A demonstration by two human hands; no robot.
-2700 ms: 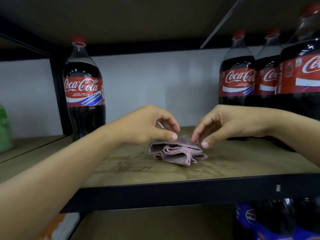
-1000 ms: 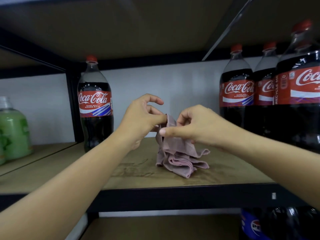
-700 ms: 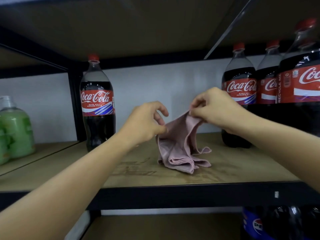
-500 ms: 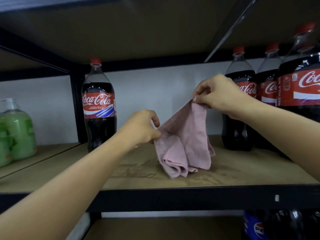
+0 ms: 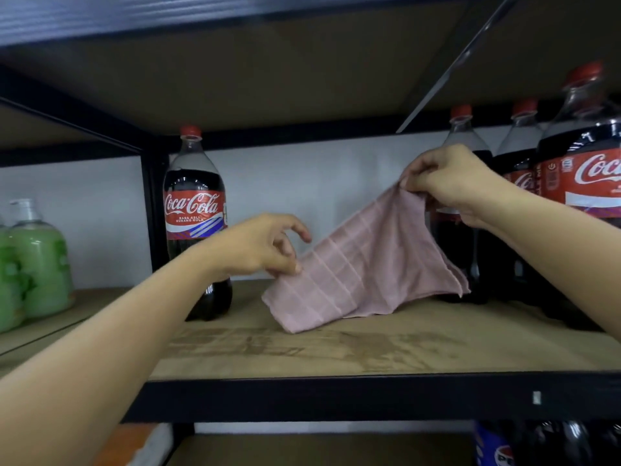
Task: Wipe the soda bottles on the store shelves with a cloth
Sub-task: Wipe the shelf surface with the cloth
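Note:
A pink checked cloth (image 5: pixel 363 267) is stretched open above the wooden shelf (image 5: pixel 336 348), its lower edge touching the board. My left hand (image 5: pixel 262 247) pinches its lower left corner between thumb and forefinger. My right hand (image 5: pixel 453 183) pinches the upper right corner, raised higher. A single Coca-Cola bottle (image 5: pixel 195 213) stands at the left of the shelf, behind my left forearm. Three more Coca-Cola bottles stand at the right: one (image 5: pixel 453 264) partly behind the cloth, one (image 5: pixel 521 169) beside it, and a near one (image 5: pixel 584 183) at the frame's edge.
A black upright post (image 5: pixel 153 213) divides this bay from the left bay, where green bottles (image 5: pixel 37 264) stand. The shelf above (image 5: pixel 268 79) hangs low overhead. Pepsi bottles (image 5: pixel 504 449) show on the shelf below, at the lower right.
The cloth lay folded on the shelf; both hands took its corners and pulled them apart, the right hand rising up and right, so the cloth now hangs spread out.

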